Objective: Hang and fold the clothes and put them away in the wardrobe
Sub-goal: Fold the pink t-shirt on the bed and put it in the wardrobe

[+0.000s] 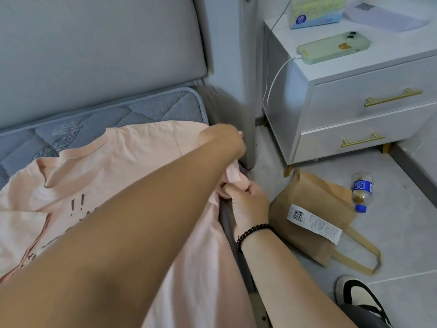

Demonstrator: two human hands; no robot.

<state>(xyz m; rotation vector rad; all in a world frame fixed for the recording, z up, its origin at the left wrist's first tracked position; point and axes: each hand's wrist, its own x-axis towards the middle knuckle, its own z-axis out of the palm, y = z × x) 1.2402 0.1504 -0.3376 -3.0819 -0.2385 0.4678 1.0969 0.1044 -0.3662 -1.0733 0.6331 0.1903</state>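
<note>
A pale pink T-shirt with a dark printed design lies spread over the grey mattress, its right side hanging over the bed's edge. My left hand reaches across the shirt and grips its far right corner near the headboard. My right hand, a dark bead bracelet on its wrist, pinches a bunched fold of the same shirt at the bed's edge. My left forearm hides much of the shirt's middle.
A white nightstand with gold handles stands to the right, bearing a charging phone and a tissue box. On the tiled floor lie a brown paper bag and a plastic bottle. A shoe shows at bottom right.
</note>
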